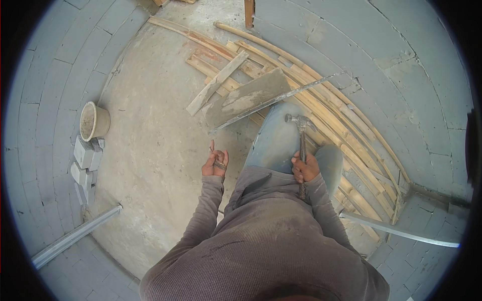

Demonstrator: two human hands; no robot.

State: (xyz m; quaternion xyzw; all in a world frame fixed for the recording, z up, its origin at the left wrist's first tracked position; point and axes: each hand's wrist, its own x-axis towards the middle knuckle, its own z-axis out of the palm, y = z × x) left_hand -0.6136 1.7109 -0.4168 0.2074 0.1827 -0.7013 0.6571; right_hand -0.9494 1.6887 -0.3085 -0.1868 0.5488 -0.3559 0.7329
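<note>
My right hand is wrapped round the dark handle of a claw hammer. The hammer stands head-up in front of my thigh, its claw toward the right. Off to the left, my left hand is turned palm up with its fingers curled. Across the palm lie several thin, dark metal pieces that look like nails. Beyond my knee, a grey cement-stained board rests on the planks. A long narrow metal strip crosses its near side at a slant.
Long wooden planks lie heaped along the right wall. A short loose board sits across them. By the left wall stand a bucket and stacked grey blocks. Metal profiles jut in at lower left and lower right.
</note>
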